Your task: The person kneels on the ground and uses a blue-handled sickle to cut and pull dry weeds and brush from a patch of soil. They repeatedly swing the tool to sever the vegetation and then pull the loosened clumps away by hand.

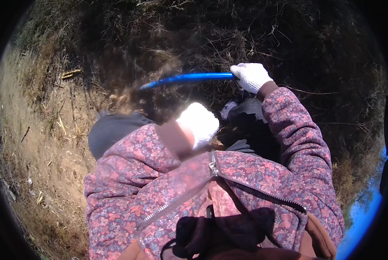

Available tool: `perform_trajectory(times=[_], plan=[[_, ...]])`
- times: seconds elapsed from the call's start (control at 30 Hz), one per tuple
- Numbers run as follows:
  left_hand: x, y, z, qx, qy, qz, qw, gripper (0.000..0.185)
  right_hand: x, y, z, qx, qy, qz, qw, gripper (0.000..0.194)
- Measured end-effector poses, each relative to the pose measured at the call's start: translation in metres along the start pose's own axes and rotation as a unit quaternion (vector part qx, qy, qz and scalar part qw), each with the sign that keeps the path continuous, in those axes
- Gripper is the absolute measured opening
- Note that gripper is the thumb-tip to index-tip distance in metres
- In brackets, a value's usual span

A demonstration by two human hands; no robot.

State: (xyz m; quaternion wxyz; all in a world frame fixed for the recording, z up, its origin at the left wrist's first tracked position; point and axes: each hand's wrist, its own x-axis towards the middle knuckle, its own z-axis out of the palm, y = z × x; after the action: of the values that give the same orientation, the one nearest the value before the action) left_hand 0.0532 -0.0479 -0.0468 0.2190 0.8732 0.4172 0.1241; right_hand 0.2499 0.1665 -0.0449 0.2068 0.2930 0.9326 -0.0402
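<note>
In a white knit glove, my right hand (pixel 252 77) is closed around the near end of a curved blue tube or handle (pixel 197 77). The blue piece stretches leftward over dry brush, and its far end is blurred against the ground. My left hand (pixel 199 125), also in a white glove and washed out by sunlight, is close to my body, below the blue piece and apart from it. Its fingers are too overexposed to make out, and whether it holds anything is not visible.
Tangled dry twigs and grass (pixel 213 42) lie ahead in shade. Sunlit bare soil with straw (pixel 64 146) spreads to the left, where a yellow and black object (pixel 71 74) rests. My bent knee in grey trousers (pixel 112 131) is beside my left sleeve.
</note>
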Motion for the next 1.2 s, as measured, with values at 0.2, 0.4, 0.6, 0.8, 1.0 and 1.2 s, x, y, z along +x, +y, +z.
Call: perform_trajectory(times=[0.2,0.4,0.6,0.8,1.0,1.2], plan=[[0.008,0.0,-0.007,0.002,-0.089,-0.019,0.996,0.014,-0.108,0.107,-0.017,-0.088,0.013,0.121,0.989,0.016],[0.013,0.005,-0.013,0.0,-0.149,-0.033,0.988,0.013,-0.217,0.18,-0.06,-0.163,-0.027,0.36,0.918,0.024],[0.008,0.003,-0.007,0.001,-0.08,0.002,0.997,0.014,-0.23,0.162,-0.046,-0.101,0.026,0.41,0.906,0.03],[0.016,0.007,-0.006,0.014,-0.126,-0.009,0.992,0.015,-0.167,0.107,-0.051,-0.041,0.117,0.249,0.961,0.019],[0.01,0.004,-0.003,0.009,-0.099,-0.008,0.995,0.014,-0.068,0.04,-0.027,0.029,0.074,0.079,0.994,0.016],[0.002,0.002,0.001,0.015,0.017,0.02,1.0,0.011,-0.052,0.039,-0.012,-0.089,0.025,0.051,0.994,0.013]])
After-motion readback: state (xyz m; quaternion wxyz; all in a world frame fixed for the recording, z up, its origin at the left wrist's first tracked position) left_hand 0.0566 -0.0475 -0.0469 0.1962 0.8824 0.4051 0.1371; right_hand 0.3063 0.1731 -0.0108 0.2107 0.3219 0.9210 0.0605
